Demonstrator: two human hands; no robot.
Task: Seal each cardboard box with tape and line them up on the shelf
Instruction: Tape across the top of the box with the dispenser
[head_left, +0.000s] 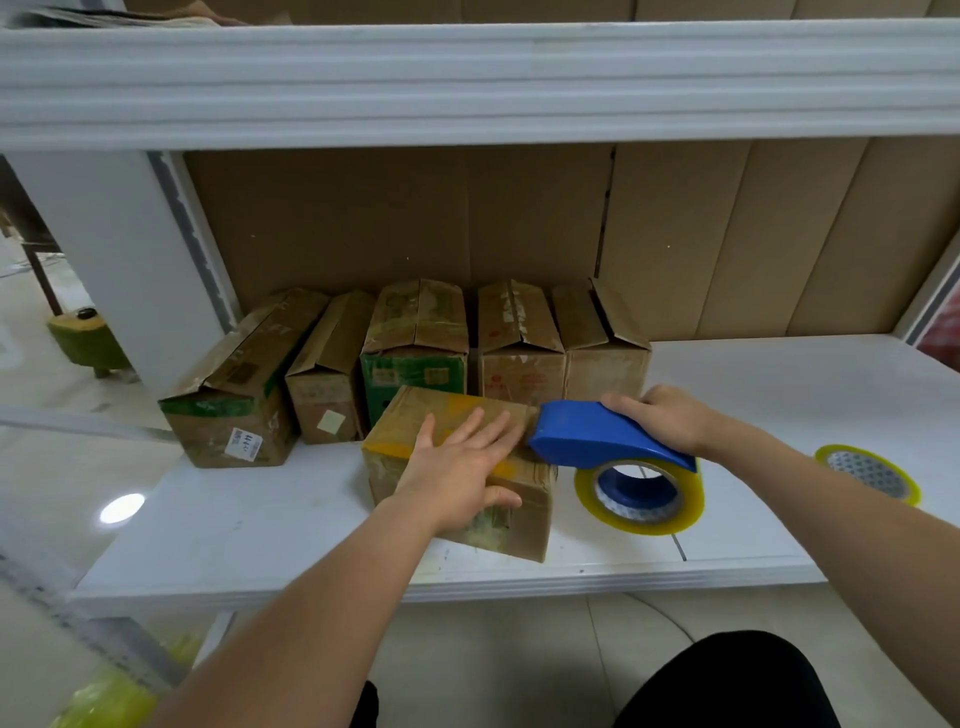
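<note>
A small cardboard box (524, 512) with yellow tape along its top stands near the front of the white shelf (260, 525). My left hand (457, 467) lies flat on the box top, fingers spread. My right hand (670, 415) grips a blue tape dispenser (597, 434) whose front end touches the box's right top edge; its clear yellowish tape roll (641, 496) hangs below. Behind, several cardboard boxes (415, 348) stand in a row against the back, their top flaps unsealed and slightly raised.
A spare roll of tape (867, 473) lies flat on the shelf at the right. An upper shelf board (467, 83) overhangs. A white upright (119, 260) bounds the left side. Brown cardboard lines the back wall (727, 234).
</note>
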